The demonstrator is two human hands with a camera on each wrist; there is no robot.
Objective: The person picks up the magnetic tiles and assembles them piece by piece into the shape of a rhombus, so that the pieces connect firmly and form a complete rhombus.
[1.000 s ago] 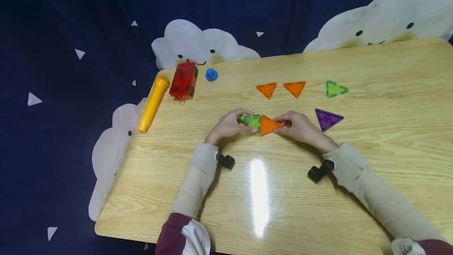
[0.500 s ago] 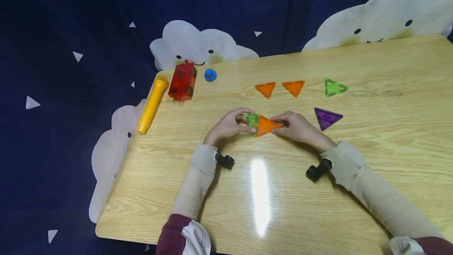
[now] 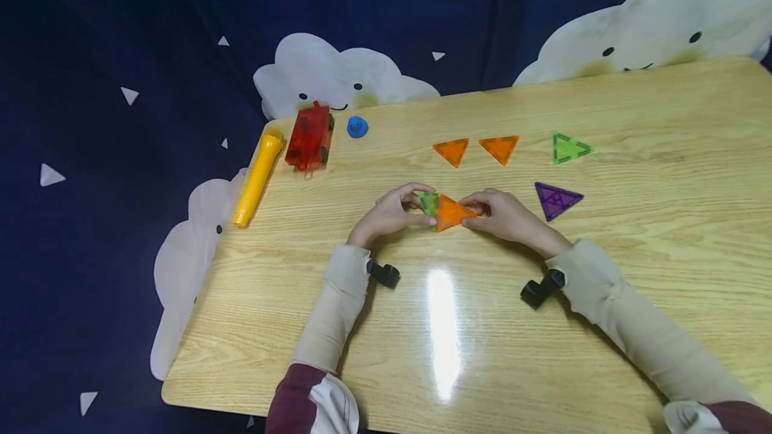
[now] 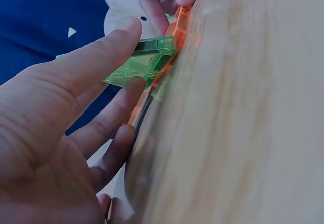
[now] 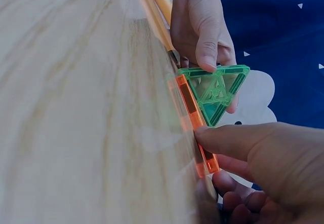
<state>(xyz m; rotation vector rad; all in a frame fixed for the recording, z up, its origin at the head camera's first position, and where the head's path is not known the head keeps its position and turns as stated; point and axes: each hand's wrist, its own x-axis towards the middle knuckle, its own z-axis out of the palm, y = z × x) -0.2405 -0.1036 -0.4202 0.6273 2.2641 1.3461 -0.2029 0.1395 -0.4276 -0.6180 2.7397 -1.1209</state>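
Note:
In the head view my left hand (image 3: 389, 211) pinches a translucent green triangular magnetic tile (image 3: 429, 203) between thumb and fingers. The right wrist view shows this green tile (image 5: 215, 89) tilted up from the tabletop, one corner right at an orange triangular magnetic tile (image 5: 190, 107). That orange tile (image 3: 451, 213) lies flat on the table, its point toward my right hand (image 3: 509, 215). Thumb and fingers of the right hand grip it at this point. Part of the green tile is hidden behind the left fingers.
Two orange triangular tiles (image 3: 452, 151), a green one (image 3: 569, 148) and a purple one (image 3: 557, 200) lie beyond and to the right. Farther left are a blue rubber duck (image 3: 357, 127), a red translucent toy car (image 3: 310, 137) and a yellow toy microphone (image 3: 259, 178), near the table's edge.
The right hand and the orange tile have shifted slightly left. The green tile shows narrower in the head view, tilted up more steeply. The loose tiles stay put.

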